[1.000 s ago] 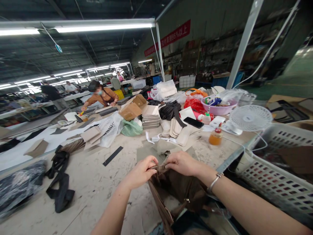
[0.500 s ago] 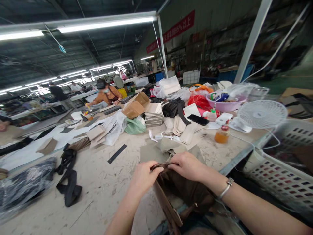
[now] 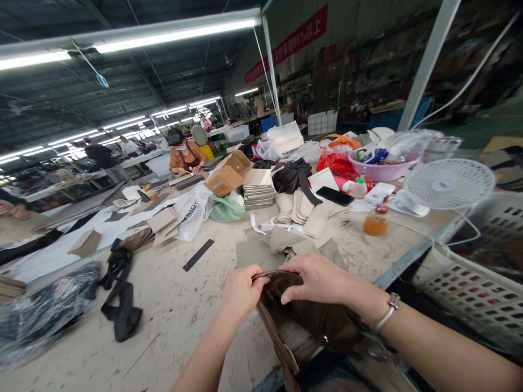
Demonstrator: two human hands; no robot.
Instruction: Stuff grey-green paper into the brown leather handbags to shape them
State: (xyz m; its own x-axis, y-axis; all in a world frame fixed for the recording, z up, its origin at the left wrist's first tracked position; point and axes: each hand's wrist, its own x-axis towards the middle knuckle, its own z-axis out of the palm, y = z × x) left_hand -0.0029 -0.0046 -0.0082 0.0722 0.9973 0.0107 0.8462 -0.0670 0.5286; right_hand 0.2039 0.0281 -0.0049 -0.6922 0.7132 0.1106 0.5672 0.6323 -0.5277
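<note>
A dark brown leather bag piece (image 3: 314, 318) hangs over the near edge of the worktable (image 3: 171, 305). My left hand (image 3: 241, 294) is closed on its top edge at the left. Over the same edge at the right lies my right hand (image 3: 321, 280), fingers curled down and gripping it; a metal bracelet sits on that wrist. Between the two hands the edge gapes slightly. Grey-green fabric pieces (image 3: 269, 247) lie on the table just beyond the hands.
A black strap bundle (image 3: 120, 294) and a flat black strip (image 3: 198, 254) lie to the left. Stacks of beige pieces (image 3: 304, 209), a phone (image 3: 335, 195), an orange jar (image 3: 376, 220), a white fan (image 3: 447, 184) and a perforated basket (image 3: 478, 272) stand right. A person works at the far end.
The view has swung slightly to the right. My hands have pulled the brown piece's top edge apart, so it now gapes between them; the right hand has slid over it.
</note>
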